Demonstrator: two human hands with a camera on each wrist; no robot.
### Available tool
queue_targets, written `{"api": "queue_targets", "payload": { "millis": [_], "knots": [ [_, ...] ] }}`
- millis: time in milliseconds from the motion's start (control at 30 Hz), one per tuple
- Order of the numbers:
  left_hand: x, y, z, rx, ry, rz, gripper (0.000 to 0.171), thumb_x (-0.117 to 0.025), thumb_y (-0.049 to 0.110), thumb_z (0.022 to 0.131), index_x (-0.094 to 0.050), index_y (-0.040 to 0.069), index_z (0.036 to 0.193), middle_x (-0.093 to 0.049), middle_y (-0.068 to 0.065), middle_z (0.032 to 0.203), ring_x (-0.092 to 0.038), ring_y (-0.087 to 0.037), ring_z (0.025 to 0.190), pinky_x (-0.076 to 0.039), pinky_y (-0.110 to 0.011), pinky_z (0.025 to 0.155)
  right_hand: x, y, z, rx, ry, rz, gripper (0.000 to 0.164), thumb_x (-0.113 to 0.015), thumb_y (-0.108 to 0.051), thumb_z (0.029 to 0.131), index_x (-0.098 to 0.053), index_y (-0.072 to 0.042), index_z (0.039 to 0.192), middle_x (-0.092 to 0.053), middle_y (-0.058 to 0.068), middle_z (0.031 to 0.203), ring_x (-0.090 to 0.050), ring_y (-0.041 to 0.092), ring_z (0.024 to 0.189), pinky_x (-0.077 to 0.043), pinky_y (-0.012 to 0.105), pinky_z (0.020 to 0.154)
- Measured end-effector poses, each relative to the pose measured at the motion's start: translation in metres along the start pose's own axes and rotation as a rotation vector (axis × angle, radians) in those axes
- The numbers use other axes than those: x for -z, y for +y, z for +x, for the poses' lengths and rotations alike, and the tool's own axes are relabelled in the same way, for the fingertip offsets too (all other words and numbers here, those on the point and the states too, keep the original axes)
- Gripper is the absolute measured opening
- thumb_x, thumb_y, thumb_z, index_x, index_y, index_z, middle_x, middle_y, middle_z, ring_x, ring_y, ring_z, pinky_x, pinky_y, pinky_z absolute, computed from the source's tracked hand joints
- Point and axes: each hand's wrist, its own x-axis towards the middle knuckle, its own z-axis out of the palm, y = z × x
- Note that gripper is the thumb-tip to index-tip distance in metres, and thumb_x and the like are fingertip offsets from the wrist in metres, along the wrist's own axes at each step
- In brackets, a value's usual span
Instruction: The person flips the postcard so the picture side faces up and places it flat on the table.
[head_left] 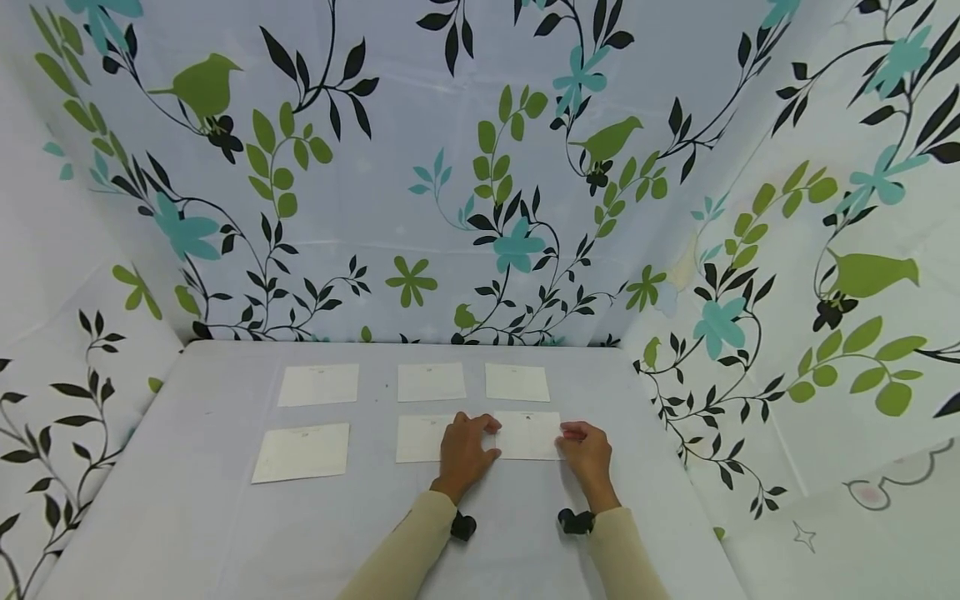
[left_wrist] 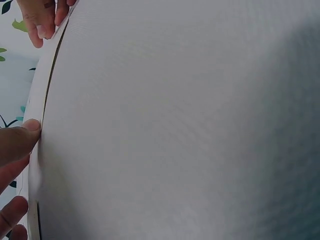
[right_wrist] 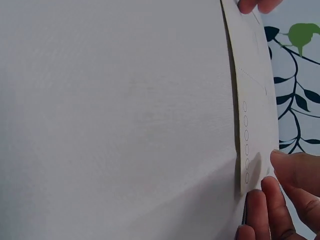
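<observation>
On the white table lies a white card [head_left: 527, 436] with a small dark mark near its top edge. My left hand [head_left: 467, 454] touches its left edge, thumb and forefinger apart; my right hand [head_left: 587, 454] is at its right edge, fingers loosely bent. In the left wrist view, the left thumb [left_wrist: 31, 127] rests near a card edge. The right wrist view shows a row of small ovals printed along the near edge of the card [right_wrist: 250, 100], beside the right hand [right_wrist: 290, 185]. Another card [head_left: 417, 437] is partly hidden behind my left hand.
Three cards lie in the back row: left [head_left: 318, 385], middle [head_left: 431, 382] and right [head_left: 517, 383]. One more card [head_left: 302, 452] lies at the front left, slightly askew. Patterned cloth [head_left: 360, 192] with leaves and birds hangs behind and beside the table [head_left: 202, 500].
</observation>
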Motion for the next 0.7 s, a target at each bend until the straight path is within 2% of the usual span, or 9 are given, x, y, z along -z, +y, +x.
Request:
{"api": "queue_targets", "payload": {
  "millis": [233,400,600,700],
  "knots": [
    [0.0,-0.001,0.001,-0.016,0.006,-0.001,0.042,-0.099,0.015,0.07,-0.079,0.019,0.107,-0.081,0.004,0.104,-0.054,-0.015,0.089,-0.049,-0.038,0.082,0.006,0.003,0.012,-0.101,-0.03,0.088,0.017,-0.077,-0.005,0.092,-0.08,-0.007,0.108,-0.078,0.01,0.099,-0.069,0.022,0.091,-0.051,0.025,0.071],
    [0.002,-0.002,0.002,-0.012,-0.004,-0.017,0.039,-0.098,0.017,0.073,-0.079,0.019,0.107,-0.081,0.004,0.104,-0.056,-0.016,0.089,-0.049,-0.039,0.082,0.011,0.008,0.018,-0.131,-0.077,0.141,0.011,-0.078,-0.009,0.094,-0.08,-0.008,0.105,-0.077,0.008,0.097,-0.067,0.018,0.089,-0.051,0.023,0.069],
    [0.003,-0.005,0.005,0.02,-0.013,-0.043,0.029,-0.094,0.019,0.078,-0.081,0.02,0.104,-0.082,0.005,0.101,-0.056,-0.016,0.087,-0.048,-0.038,0.081,0.019,0.008,0.019,-0.172,-0.141,0.259,0.014,-0.077,-0.009,0.096,-0.079,-0.006,0.109,-0.078,0.008,0.102,-0.068,0.018,0.091,-0.053,0.028,0.073],
    [0.004,-0.006,0.007,0.047,-0.008,-0.086,0.025,-0.093,0.018,0.08,-0.082,0.019,0.103,-0.082,0.005,0.1,-0.058,-0.017,0.088,-0.047,-0.037,0.079,0.022,0.007,0.018,-0.21,-0.16,0.32,0.017,-0.075,-0.009,0.096,-0.079,-0.006,0.112,-0.077,0.007,0.107,-0.069,0.018,0.093,-0.054,0.03,0.078]
  ]
}}
